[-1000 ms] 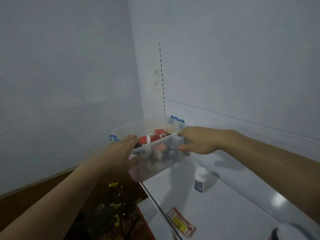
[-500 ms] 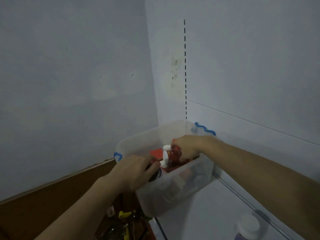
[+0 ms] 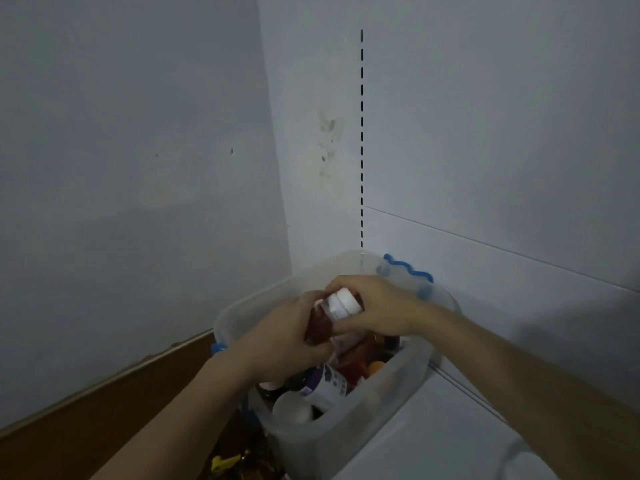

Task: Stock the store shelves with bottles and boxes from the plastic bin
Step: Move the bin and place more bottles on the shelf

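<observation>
A clear plastic bin with blue handles sits at the left end of the white shelf, in the corner. Both hands are over it. My right hand grips a red bottle with white caps near its top. My left hand is wrapped around red bottles just below. Inside the bin lie a purple-labelled bottle, a white-capped bottle and several more red and orange items, partly hidden by my hands.
The shelf's white back panel has a slotted upright. A grey wall stands left, with a brown skirting below. Something white and round shows at the shelf's lower right edge. Dark clutter with yellow bits lies below the shelf end.
A second ago both hands held the bin's rim. Since then they reached inside, and now they have lifted red bottles above the bin. The view has moved closer to the bin.
</observation>
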The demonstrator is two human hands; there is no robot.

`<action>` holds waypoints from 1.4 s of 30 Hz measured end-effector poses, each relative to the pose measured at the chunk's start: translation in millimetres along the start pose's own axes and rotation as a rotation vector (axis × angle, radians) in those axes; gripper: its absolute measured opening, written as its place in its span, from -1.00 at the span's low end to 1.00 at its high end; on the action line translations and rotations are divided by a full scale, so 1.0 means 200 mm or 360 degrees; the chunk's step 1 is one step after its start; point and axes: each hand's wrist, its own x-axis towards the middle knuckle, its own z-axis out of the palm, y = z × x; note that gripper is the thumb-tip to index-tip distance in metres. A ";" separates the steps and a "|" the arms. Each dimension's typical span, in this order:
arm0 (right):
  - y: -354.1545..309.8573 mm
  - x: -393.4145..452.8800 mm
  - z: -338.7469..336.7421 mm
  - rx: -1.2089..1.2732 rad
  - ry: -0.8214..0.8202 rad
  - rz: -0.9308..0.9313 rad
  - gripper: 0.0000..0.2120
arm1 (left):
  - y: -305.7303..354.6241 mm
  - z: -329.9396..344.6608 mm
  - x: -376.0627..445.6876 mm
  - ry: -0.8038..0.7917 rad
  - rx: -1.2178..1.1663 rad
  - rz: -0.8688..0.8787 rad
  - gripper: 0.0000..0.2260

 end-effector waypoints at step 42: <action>-0.39 -0.48 0.02 0.1261 0.1902 0.0428 -0.72 | 0.19 -0.02 -0.17 0.0679 -0.1261 0.0590 -0.76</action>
